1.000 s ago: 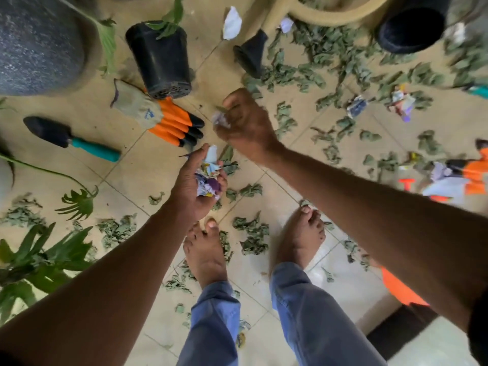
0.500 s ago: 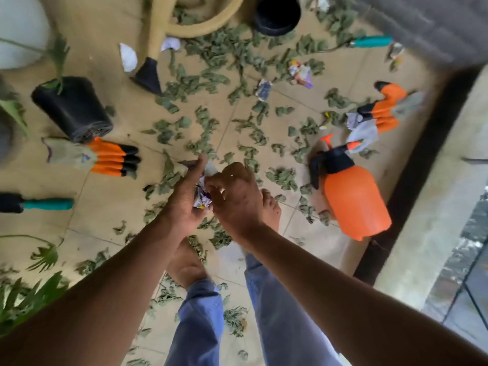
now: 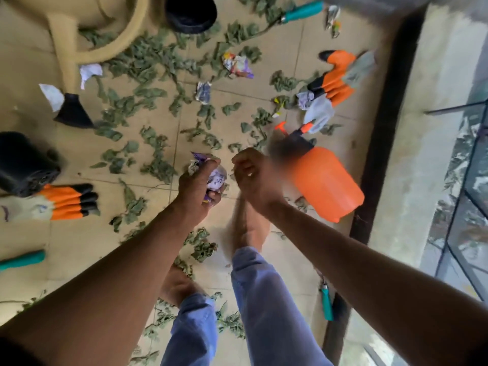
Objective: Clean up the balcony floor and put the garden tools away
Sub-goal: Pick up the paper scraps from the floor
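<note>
At frame centre our left hand (image 3: 196, 186) grips a wad of crumpled wrappers (image 3: 216, 178); our right hand (image 3: 253, 178), just beside it, is curled and holds nothing we can see. Little seems done: leaves (image 3: 158, 159), wrappers and gloves (image 3: 66, 202) remain across the floor (image 3: 79, 247).

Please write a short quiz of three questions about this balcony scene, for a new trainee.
1. True or false: the left hand holds a wad of crumpled paper scraps.
2. What lies nearest the right hand? A) orange spray bottle B) black pot C) teal-handled tool
3. Fill in: dry green ____ are scattered over the tiled floor.

Key: 1 true; 2 A; 3 leaves.
</note>
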`<control>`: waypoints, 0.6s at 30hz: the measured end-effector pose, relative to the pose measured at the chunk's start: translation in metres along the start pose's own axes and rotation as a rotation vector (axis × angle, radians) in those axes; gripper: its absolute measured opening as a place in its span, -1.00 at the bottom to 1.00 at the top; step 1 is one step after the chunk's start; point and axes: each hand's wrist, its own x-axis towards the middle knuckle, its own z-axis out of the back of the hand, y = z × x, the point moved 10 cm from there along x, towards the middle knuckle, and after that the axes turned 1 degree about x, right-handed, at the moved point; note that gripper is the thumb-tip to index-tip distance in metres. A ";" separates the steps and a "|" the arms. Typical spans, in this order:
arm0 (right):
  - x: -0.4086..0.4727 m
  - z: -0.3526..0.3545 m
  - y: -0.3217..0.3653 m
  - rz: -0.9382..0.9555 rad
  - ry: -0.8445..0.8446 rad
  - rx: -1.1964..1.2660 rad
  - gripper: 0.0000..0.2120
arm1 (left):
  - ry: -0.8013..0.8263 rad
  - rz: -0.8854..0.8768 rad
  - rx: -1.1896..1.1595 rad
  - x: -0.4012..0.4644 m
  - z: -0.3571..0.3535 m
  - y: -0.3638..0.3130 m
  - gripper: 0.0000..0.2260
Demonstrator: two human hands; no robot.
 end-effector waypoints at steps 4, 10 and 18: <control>0.062 0.038 -0.010 0.078 -0.064 -0.269 -0.77 | 0.090 0.069 0.045 0.011 -0.020 0.005 -0.79; 0.140 0.099 -0.008 0.190 -0.231 -0.666 -0.73 | 0.222 0.165 -0.003 0.028 -0.041 0.010 -0.84; 0.070 -0.050 -0.272 -0.204 -0.158 -0.506 -0.51 | 0.201 0.185 0.041 0.045 -0.047 0.007 -0.81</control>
